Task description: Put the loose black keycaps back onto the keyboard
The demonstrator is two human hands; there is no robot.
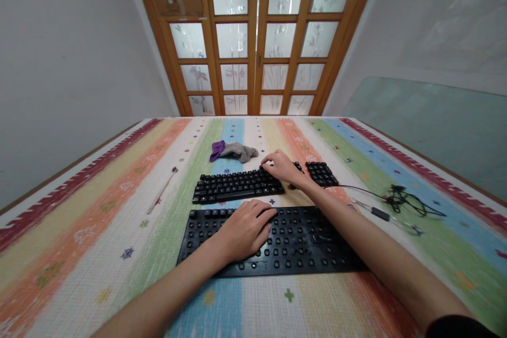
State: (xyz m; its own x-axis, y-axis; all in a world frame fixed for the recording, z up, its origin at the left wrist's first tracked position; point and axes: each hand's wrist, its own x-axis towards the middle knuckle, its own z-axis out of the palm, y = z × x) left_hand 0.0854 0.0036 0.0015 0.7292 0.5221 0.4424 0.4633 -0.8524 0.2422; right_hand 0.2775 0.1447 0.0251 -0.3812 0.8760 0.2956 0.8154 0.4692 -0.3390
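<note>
A black keyboard base (293, 248) lies nearest me, most of its key stems bare and a few keycaps in its top row at the left. My left hand (246, 227) rests on the base, fingers extended over it. Beyond it, loose black keycaps (233, 186) are laid out in keyboard order. At their far right corner my right hand (280, 165) reaches down, thumb and forefinger pinched on a black keycap mostly hidden by the fingertips. A separate block of number-pad keycaps (320, 174) sits right of that hand.
A grey and purple cloth (235, 151) lies behind the keycaps. To the left is a thin brush (162, 190). A coiled black cable (400, 200) and a tool with a black grip (380, 214) are at right. A striped cloth covers the table (95, 237).
</note>
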